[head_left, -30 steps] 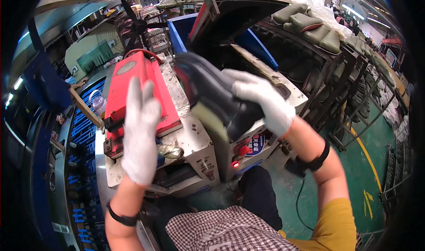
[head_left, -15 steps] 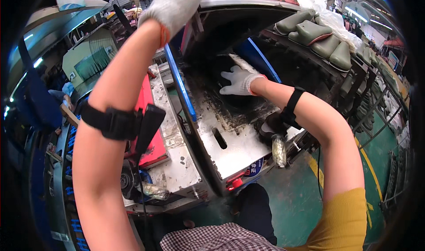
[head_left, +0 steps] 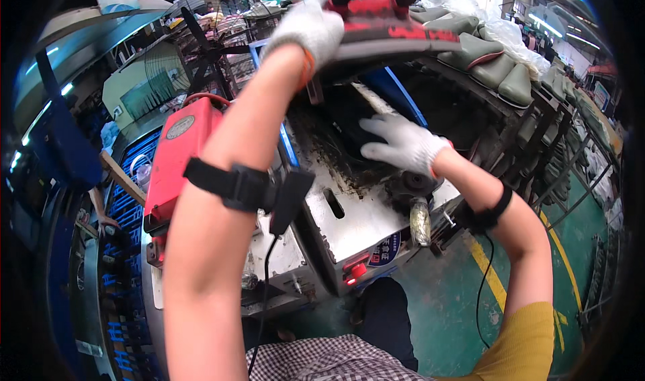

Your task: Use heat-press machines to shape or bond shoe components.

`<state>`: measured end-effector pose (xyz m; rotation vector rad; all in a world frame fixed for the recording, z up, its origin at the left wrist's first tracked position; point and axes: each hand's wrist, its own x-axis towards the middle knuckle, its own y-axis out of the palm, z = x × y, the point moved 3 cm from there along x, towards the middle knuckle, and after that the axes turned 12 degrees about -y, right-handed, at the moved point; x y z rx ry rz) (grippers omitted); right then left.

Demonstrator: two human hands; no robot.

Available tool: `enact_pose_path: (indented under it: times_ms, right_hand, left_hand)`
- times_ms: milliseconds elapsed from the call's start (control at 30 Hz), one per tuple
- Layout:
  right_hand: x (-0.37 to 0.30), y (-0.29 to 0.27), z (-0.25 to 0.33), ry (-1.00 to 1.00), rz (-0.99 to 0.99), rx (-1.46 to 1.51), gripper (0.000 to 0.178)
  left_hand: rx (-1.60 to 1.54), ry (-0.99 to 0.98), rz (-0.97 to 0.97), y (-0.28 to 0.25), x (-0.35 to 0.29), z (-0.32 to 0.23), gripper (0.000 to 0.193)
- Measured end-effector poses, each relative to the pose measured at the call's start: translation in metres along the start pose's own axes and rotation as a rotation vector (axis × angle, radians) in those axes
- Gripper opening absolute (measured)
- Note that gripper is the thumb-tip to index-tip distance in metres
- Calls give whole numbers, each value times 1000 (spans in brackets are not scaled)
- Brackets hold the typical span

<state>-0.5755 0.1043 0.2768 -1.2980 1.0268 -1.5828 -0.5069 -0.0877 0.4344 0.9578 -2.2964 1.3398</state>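
Left hand (head_left: 310, 28) grips raised red press lid (head_left: 386, 18), holding it up. Right hand (head_left: 403, 142), fingers spread, presses dark piece (head_left: 356, 122) under lid. Better seat piece flat, keep lid steady.

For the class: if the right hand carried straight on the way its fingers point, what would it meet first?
The right hand points up-left into the open machine, so it would probably first meet the dark part lying under the raised red lid. Depth is unclear; it may already touch it.
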Motion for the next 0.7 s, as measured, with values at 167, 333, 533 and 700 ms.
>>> enact_pose_path:
  times_ms: [167, 333, 533, 700]
  right_hand:
    - [-68, 5, 86, -172, -128, 35, 48]
    - [-109, 23, 124, -148, -257, -159, 44]
    - [-128, 27, 115, -195, -370, -269, 34]
    - [-154, 20, 89, -122, -504, -320, 36]
  left_hand:
    - [63, -244, -35, 32, -94, 10, 55]
    - [183, -124, -151, 89, -165, 38, 54]
    - [396, -107, -182, 138, -219, 70, 61]
    - [425, -172, -67, 145, -215, 71, 65]
